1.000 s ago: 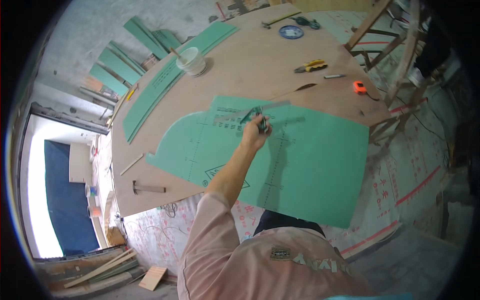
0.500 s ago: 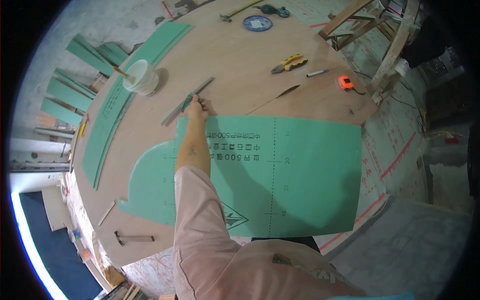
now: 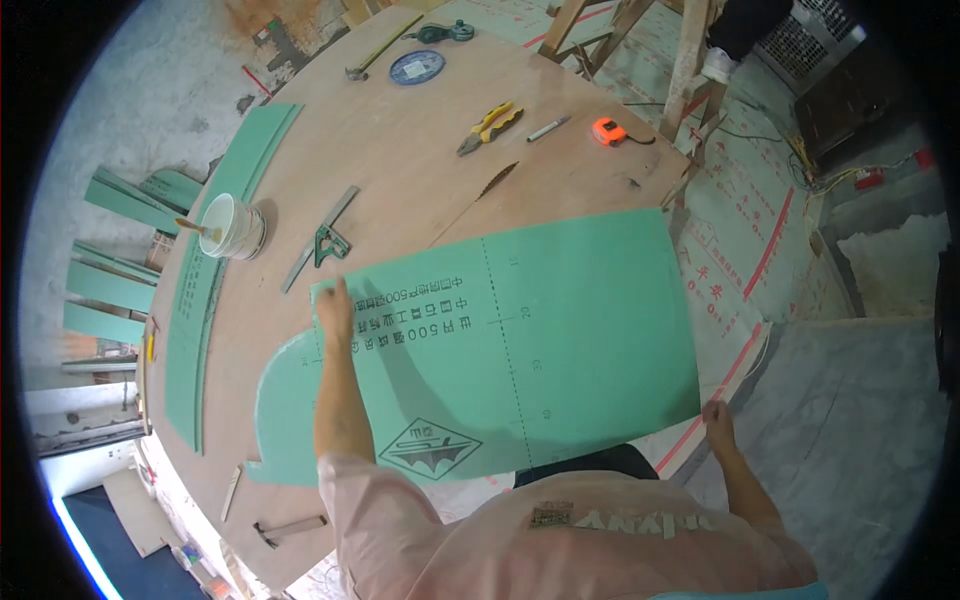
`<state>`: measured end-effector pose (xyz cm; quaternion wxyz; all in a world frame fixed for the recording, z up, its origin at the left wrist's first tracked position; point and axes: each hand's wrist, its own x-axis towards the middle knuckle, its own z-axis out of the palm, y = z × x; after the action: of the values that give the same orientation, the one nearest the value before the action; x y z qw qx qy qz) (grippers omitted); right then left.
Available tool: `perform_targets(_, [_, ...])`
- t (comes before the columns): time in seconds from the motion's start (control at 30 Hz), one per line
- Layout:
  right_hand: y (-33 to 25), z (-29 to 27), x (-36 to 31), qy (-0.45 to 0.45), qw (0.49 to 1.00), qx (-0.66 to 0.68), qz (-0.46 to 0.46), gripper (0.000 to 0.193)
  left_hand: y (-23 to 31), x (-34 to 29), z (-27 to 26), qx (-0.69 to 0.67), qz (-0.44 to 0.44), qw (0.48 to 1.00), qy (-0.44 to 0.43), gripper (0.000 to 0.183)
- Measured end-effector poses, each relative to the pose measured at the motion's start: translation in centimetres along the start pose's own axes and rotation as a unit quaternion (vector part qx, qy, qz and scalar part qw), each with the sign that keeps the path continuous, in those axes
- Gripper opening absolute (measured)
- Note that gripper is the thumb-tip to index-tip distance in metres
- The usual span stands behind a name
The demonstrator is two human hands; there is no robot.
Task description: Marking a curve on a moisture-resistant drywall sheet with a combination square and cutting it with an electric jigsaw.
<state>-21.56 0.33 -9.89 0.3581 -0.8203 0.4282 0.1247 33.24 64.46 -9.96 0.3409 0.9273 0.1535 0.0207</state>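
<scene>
A green plasterboard sheet (image 3: 590,330) lies on the wooden worktop in front of me, with printed marks and a cut, rounded part at its left end. My left hand (image 3: 337,308) is closed at its far edge, near the inner corner beside the rounded part. At the near right corner, my right hand (image 3: 718,420) grips the sheet with curled fingers. Just beyond the left hand lies a combination square (image 3: 328,243), its green head on a metal rule, touched by neither hand.
A white bucket (image 3: 234,228) with a brush stands on green strips at left. Pliers (image 3: 490,128), a marker (image 3: 548,129), an orange tape measure (image 3: 608,131) and a thin saw blade (image 3: 497,182) lie beyond the sheet. One hammer (image 3: 290,529) rests near left, another (image 3: 380,50) at the far edge.
My left hand has let go of the combination square and come back to the sheet's edge. My right hand has appeared at the near right corner. The view has turned to the right.
</scene>
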Motion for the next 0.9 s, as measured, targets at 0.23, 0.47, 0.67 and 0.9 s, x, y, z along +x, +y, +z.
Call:
perform_targets(0.23, [-7.4, 3.2, 9.0, -0.154, 0.929, 0.338, -0.013, 0.045, -6.9, -30.9, -2.6, -0.186, -0.14, 0.946, 0.228, 0.036])
perform_targets(0.47, [-6.8, 1.4, 10.5, -0.334, 0.871, 0.361, -0.008, 0.055, -6.5, -45.9, 2.5, -0.568, -0.486, 0.656, 0.105, 0.086])
perform_targets(0.67, [-6.7, -3.1, 8.0, -0.327, 0.869, 0.369, -0.047, 0.052, -1.8, -47.6, 2.8, -0.665, -0.365, 0.652, 0.02, 0.057])
perform_targets(0.9, [-7.7, -16.6, 4.9, -0.32, 0.867, 0.375, -0.071, 0.051, 1.2, -48.3, 1.3, -0.819, -0.196, 0.539, -0.023, 0.054])
